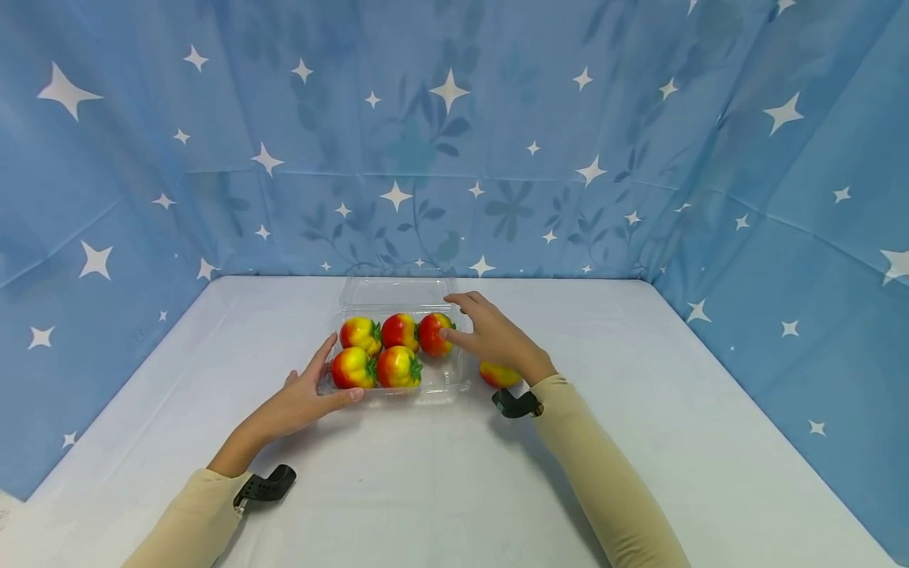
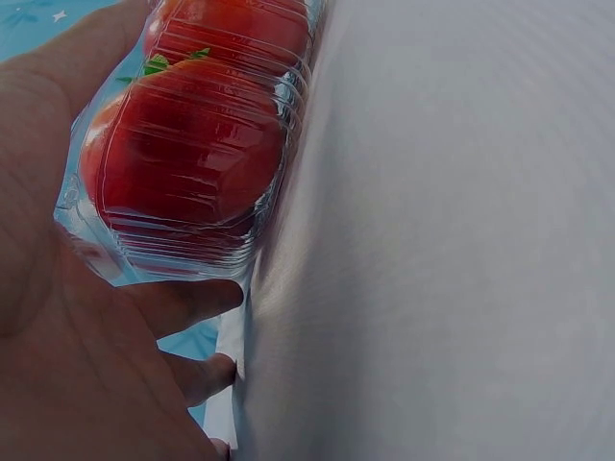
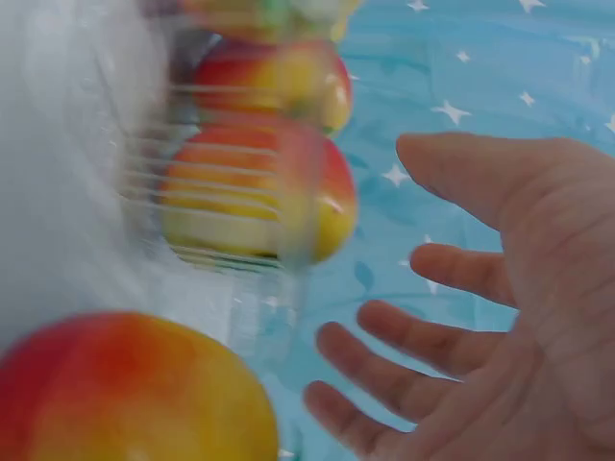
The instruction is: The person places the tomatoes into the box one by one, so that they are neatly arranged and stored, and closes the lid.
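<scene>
White cloth [image 1: 426, 489] is spread beneath a clear plastic box [image 1: 442, 377], its lid [image 1: 396, 293] behind it. Against the box's left end the left hand [image 1: 301, 401] is rested, fingers spread; over the right end the right hand [image 1: 493, 331] is held, spread and empty. Five fruits [image 1: 353, 368] are contained in the box, another [image 1: 499, 374] just right of it.

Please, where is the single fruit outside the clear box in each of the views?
Head: the loose fruit, just right of the clear box.
Left wrist: not in this picture.
Right wrist: the loose fruit, bottom-left corner, partly cut off.
Shared landmark: the clear box, in all three views.
</scene>
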Tool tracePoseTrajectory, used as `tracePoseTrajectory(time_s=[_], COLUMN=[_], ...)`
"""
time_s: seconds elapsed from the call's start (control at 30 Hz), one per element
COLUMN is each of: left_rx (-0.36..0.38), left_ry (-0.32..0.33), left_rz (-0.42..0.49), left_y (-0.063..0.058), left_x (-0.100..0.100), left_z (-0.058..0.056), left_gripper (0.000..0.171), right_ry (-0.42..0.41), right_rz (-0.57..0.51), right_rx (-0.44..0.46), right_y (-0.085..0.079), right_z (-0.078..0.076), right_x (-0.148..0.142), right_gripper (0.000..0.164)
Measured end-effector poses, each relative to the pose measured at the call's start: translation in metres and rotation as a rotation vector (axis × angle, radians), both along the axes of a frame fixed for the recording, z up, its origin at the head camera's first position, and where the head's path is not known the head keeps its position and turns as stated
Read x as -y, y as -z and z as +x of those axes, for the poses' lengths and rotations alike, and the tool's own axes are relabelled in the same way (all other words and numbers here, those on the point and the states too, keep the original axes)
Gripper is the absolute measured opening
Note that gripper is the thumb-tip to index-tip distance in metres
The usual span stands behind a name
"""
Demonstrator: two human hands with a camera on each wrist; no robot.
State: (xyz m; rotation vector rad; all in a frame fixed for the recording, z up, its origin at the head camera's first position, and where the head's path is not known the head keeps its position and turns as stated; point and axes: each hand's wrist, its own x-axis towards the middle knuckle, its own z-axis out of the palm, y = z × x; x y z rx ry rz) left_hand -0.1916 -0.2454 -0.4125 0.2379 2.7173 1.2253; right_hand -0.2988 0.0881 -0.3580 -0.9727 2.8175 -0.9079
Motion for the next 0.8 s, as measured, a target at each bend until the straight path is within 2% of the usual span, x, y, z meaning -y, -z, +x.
tracePoseTrajectory(time_s=[0.3,0.53,0.67,0.8], left_rx=[-0.012,-0.011,-0.013,-0.022], left_ry=[0.003,0.0,0.001,0.009], left_rz=[0.006,0.004,0.01,0.018], left_y=[-0.001,0.0,-0.001,0.0], left_x=[-0.001,0.0,-0.001,-0.001], left_z=[0.001,0.0,0.0,0.0], left_gripper=[0.115,0.115,0.115,0.115], right_ry=[-0.016,-0.039,-0.038,-0.038], right_rz=[0.068,0.087,0.098,0.162], right_rx=[0.123,0.193,0.261,0.324], right_y=[-0.011,-0.015,-0.017,-0.016], right_z=[-0.003,-0.004,-0.004,-0.004], right_x=[-0.018,-0.034,-0.042,-0.046], right_gripper=[0.073,0.066,0.064,0.067])
